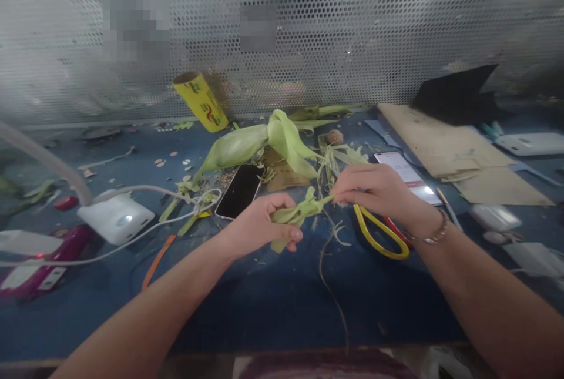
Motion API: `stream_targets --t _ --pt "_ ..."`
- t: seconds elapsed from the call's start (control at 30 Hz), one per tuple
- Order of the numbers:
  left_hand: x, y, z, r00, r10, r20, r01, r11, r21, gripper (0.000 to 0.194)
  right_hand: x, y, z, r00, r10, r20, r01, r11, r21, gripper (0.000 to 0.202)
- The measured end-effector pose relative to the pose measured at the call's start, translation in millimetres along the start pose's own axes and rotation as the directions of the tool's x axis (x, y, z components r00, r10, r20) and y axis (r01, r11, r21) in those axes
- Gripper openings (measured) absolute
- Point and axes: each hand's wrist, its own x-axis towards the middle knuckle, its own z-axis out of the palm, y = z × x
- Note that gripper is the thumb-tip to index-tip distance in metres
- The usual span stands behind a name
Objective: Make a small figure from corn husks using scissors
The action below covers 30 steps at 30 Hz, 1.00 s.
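Observation:
A folded bundle of pale green leaf strips (304, 210), which looks like corn husk, is stretched between my two hands. My left hand (271, 221) is closed around its wider end, thumb on the near side. The fingers of my right hand (368, 186) pinch the thin, twisted end. Just beyond my hands a large green husk leaf (288, 138) lies curled on the blue table (273, 308). Shredded pale fibres (328, 161) are heaped beside it. Scissors with yellow handles (381, 244) lie below my right hand, partly hidden by it.
A black-screened phone (238, 192) lies left of centre, a lit phone (408, 176) to the right. Beyond are a yellow tube (201, 101) and cardboard sheets (445, 144). A white adapter (117, 217) with cables stands left. A perforated metal panel (308, 26) closes off the back.

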Motion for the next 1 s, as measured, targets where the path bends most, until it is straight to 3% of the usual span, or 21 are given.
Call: stream_targets --t 0.1,0.17,0.23,0.3,0.4,0.47,0.53,0.6,0.67,0.73,0.77,0.83,0.9,1.0 --pt "0.9 -0.3 -0.1 1.0 0.014 -0.008 -0.014 0.999 0.034 0.026 -0.1 1.4 2.6 0.999 0.05 -0.021 -0.049 0.996 0.072 0.008" --pt "1.8 -1.1 0.0 0.998 0.036 -0.045 -0.032 0.996 0.086 0.027 0.3 1.5 9.5 0.983 0.173 -0.063 -0.16 0.972 0.172 0.006" --pt "2.4 -2.0 0.7 0.991 0.088 -0.096 -0.071 0.983 0.171 0.028 1.5 0.6 18.4 0.927 0.356 -0.119 -0.304 0.897 0.322 0.005" --pt "2.2 -2.9 2.5 0.98 0.169 -0.108 -0.138 0.959 0.246 0.027 3.7 -1.4 25.6 0.868 0.468 -0.164 -0.361 0.823 0.439 0.009" --pt "1.0 -4.0 6.6 0.961 0.264 -0.085 -0.228 0.926 0.3 0.025 6.9 -5.5 28.8 0.89 0.422 -0.17 -0.309 0.836 0.453 0.011" --pt "0.4 -4.7 9.7 0.961 0.256 -0.108 -0.21 0.924 0.321 0.032 8.1 -7.7 28.2 0.915 0.384 -0.123 -0.298 0.849 0.437 0.011" --pt "0.3 -5.0 12.4 0.967 0.212 -0.142 -0.155 0.931 0.33 0.034 8.6 -8.7 29.8 0.908 0.41 -0.085 -0.321 0.813 0.485 0.012" --pt "0.4 -4.9 14.8 0.966 0.186 -0.181 -0.125 0.944 0.306 0.03 8.7 -8.8 35.6 0.865 0.487 -0.119 -0.329 0.73 0.599 0.025" --pt "0.7 -4.6 17.1 0.948 0.195 -0.249 -0.136 0.962 0.238 0.025 8.9 -9.3 44.3 0.777 0.591 -0.218 -0.311 0.661 0.683 0.035" --pt "1.0 -5.1 19.2 0.925 0.201 -0.323 -0.159 0.976 0.151 0.019 9.4 -11.3 52.3 0.714 0.645 -0.272 -0.356 0.669 0.652 0.028" --pt "1.2 -5.8 20.3 0.917 0.195 -0.348 -0.165 0.98 0.115 0.018 9.7 -13.1 55.3 0.717 0.649 -0.254 -0.409 0.687 0.601 0.024" --pt "1.7 -8.1 22.5 0.915 0.167 -0.367 -0.156 0.986 0.061 0.018 10.6 -17.7 58.8 0.769 0.623 -0.146 -0.496 0.724 0.479 0.023" --pt "2.7 -11.1 24.9 0.921 0.143 -0.363 -0.144 0.989 0.026 0.022 11.8 -22.8 60.5 0.812 0.582 -0.04 -0.516 0.749 0.415 0.026" --pt "4.4 -14.4 28.6 0.929 0.124 -0.348 -0.125 0.992 0.018 0.028 13.6 -29.2 63.6 0.835 0.551 0.004 -0.5 0.755 0.425 0.025"
